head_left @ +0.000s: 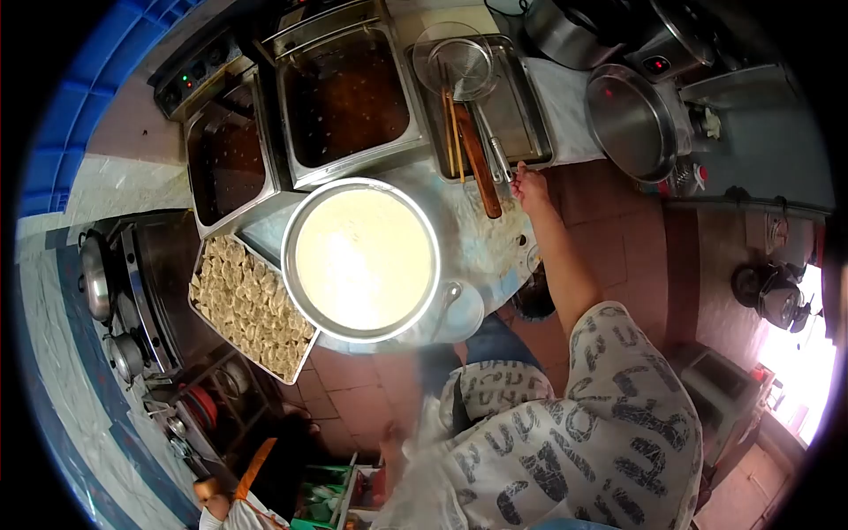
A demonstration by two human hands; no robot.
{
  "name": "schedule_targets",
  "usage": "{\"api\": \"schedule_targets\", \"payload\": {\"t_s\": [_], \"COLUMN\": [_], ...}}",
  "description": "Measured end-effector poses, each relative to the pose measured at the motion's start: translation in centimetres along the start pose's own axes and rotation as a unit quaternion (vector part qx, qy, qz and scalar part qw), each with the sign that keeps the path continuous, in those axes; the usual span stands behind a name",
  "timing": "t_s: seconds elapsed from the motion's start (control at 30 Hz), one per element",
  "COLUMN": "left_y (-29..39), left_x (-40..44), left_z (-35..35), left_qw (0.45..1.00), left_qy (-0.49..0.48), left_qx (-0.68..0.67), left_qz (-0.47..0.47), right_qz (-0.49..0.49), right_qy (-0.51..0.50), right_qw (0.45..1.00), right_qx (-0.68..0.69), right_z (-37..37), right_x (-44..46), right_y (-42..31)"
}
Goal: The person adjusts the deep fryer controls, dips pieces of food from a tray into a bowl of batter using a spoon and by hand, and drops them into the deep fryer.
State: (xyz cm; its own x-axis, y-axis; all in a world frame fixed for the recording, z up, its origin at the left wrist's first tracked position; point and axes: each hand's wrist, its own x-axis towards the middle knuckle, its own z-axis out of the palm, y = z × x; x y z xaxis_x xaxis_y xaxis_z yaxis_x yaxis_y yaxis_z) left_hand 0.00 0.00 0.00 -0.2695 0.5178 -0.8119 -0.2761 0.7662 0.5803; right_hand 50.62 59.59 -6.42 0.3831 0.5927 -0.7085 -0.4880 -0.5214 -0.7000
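We find the right hand [528, 187] at the near right corner of the metal tray [535, 97], fingers drawn together beside the end of the metal handle [497, 152]; we cannot tell whether they are clamped on it. The left hand [389, 446] appears low beside the printed shirt [574, 442], too blurred for us to read its fingers.

We note a wire strainer [465, 69] over the tray, with a wooden handle [478, 168] and thin sticks [453, 146] lying to the left of the metal handle, their near ends reaching the tray's near edge or beyond it. Left of these, on the covered table [468, 225], we record a wide bowl [435, 256] of pale liquid [362, 230]. A tray of folded pieces [252, 300] sits against its left side. Two vats [349, 97] of dark liquid stand behind, and a round pan [632, 124] lies to the right. We also observe another person [231, 508] at lower left
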Motion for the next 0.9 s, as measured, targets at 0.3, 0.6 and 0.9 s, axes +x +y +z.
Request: {"api": "schedule_targets", "payload": {"t_s": [0.3, 0.6, 0.9], "left_y": [5.3, -0.7, -1.4], "left_x": [-1.4, 0.4, -3.9], "left_z": [-1.9, -5.0, -2.4], "left_qw": [0.998, 0.995, 0.990], "left_qy": [0.056, 0.058, 0.084], "left_qx": [-0.016, -0.066, -0.065], "left_qz": [0.018, -0.039, -0.089], "right_qz": [-0.149, -0.335, -0.358], "right_qy": [0.104, 0.064, 0.074], "right_qw": [0.916, 0.692, 0.669], "right_qx": [-0.358, -0.636, -0.647], "right_z": [1.5, 19.3, 22.7], "right_x": [-6.6, -7.2, 0.5], "right_y": [-1.4, -8.0, -5.3]}}
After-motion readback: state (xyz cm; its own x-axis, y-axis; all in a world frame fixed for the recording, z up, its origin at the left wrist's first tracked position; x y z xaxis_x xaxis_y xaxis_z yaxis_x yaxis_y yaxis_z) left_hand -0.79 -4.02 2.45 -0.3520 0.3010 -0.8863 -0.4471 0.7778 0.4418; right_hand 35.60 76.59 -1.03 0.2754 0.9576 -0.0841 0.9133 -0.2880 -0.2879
